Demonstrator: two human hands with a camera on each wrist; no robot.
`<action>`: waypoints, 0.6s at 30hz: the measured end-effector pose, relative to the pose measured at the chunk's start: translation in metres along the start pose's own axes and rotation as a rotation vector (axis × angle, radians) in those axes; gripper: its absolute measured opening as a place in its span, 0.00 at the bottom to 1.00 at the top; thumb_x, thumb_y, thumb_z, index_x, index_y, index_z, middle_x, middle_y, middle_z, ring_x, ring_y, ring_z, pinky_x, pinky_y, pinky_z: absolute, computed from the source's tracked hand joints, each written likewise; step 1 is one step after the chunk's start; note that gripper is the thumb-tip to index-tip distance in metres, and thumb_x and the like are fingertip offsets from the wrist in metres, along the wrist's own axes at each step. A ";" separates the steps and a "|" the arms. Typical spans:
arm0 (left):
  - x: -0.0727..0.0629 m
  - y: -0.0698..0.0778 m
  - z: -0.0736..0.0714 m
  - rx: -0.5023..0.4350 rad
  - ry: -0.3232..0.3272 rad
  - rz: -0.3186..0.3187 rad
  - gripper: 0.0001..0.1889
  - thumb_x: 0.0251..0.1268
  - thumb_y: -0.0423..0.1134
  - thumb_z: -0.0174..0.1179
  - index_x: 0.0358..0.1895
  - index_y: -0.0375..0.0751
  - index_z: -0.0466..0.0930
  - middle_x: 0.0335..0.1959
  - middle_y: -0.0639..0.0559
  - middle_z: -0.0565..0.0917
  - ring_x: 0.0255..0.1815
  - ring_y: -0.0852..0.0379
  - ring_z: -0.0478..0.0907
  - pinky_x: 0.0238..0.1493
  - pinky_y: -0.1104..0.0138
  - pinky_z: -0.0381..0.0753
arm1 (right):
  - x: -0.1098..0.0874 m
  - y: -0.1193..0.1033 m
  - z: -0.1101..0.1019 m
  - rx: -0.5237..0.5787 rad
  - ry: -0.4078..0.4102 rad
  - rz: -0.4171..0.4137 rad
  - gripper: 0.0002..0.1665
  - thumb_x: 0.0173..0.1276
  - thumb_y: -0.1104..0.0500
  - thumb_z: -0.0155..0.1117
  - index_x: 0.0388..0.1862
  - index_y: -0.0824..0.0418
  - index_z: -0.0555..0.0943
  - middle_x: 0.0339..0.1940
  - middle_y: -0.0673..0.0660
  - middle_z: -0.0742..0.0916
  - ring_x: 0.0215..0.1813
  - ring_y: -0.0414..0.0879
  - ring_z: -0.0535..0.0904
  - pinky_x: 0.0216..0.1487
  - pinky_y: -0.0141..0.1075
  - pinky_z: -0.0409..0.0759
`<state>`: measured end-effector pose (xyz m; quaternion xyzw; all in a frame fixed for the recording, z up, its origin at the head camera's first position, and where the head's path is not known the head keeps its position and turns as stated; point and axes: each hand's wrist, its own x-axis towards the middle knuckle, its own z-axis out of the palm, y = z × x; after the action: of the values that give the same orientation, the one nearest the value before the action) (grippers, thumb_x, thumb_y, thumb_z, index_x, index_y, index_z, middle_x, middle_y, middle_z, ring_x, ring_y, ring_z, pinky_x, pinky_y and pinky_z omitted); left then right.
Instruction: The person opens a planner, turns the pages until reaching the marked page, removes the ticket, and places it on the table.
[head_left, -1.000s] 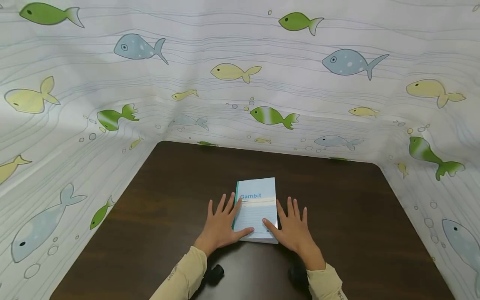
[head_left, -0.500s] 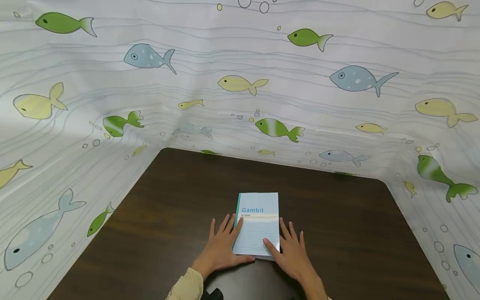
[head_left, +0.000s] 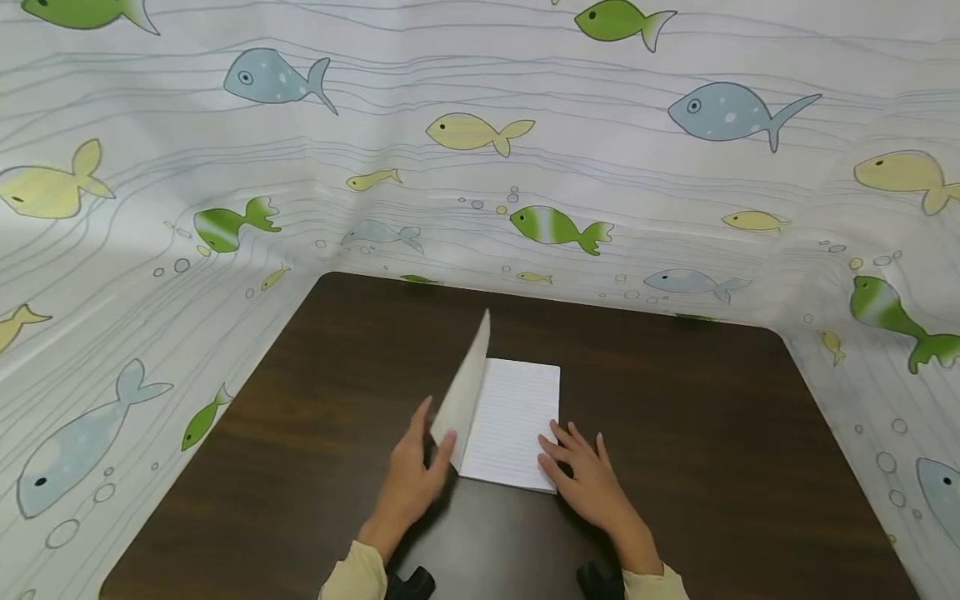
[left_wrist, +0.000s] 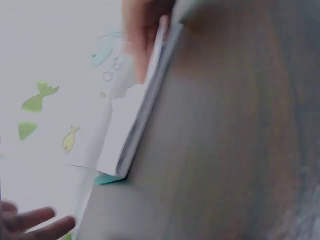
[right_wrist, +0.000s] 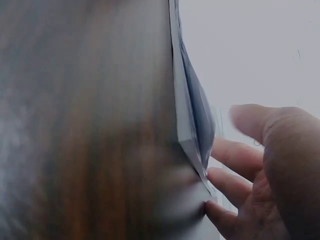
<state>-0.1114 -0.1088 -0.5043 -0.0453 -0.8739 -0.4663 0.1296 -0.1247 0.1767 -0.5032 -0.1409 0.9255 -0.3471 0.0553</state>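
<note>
A notebook (head_left: 517,421) lies on the dark table, showing a white lined page. Its front cover (head_left: 465,392) stands half raised at the left, spine side down. Beside the cover's lower edge is my left hand (head_left: 412,471), thumb on the inner side and fingers on the outer side, spread apart. In the left wrist view those fingers (left_wrist: 40,222) look straight, away from the teal spine (left_wrist: 110,178). My right hand (head_left: 588,475) rests at the page's lower right edge. The right wrist view has its fingertips (right_wrist: 215,175) touching the page edges, with the thumb lifted free.
The dark wooden table (head_left: 712,433) extends around the notebook. White fish-patterned sheeting (head_left: 420,75) rises along its back and sides. Black wrist-worn devices (head_left: 411,583) sit under both forearms, near the cream sleeves (head_left: 356,571).
The notebook was closed with both hands resting on its sides. Now its cover has swung up to the left, and the left hand has turned and moved left beside it.
</note>
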 end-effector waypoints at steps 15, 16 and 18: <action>0.012 -0.025 -0.015 0.280 0.089 0.045 0.22 0.65 0.23 0.64 0.63 0.30 0.79 0.65 0.33 0.78 0.67 0.34 0.75 0.65 0.42 0.75 | 0.003 0.006 0.002 -0.021 0.081 -0.084 0.26 0.78 0.52 0.63 0.71 0.59 0.79 0.79 0.60 0.72 0.82 0.66 0.57 0.76 0.73 0.34; 0.012 -0.024 -0.012 0.273 0.008 0.086 0.22 0.68 0.23 0.61 0.65 0.31 0.79 0.66 0.35 0.78 0.68 0.36 0.75 0.66 0.43 0.75 | 0.003 0.005 0.003 -0.026 0.085 -0.080 0.26 0.78 0.52 0.63 0.71 0.59 0.80 0.78 0.60 0.72 0.82 0.66 0.57 0.76 0.73 0.35; 0.013 -0.023 -0.006 0.273 -0.171 0.176 0.22 0.75 0.27 0.57 0.69 0.34 0.76 0.69 0.37 0.78 0.72 0.39 0.73 0.70 0.45 0.72 | 0.002 0.004 0.007 -0.042 0.084 -0.068 0.26 0.78 0.52 0.63 0.70 0.59 0.80 0.78 0.60 0.72 0.81 0.65 0.58 0.76 0.73 0.37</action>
<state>-0.1272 -0.1274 -0.5163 -0.1429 -0.9295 -0.3249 0.1001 -0.1260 0.1745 -0.5112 -0.1587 0.9288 -0.3350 0.0015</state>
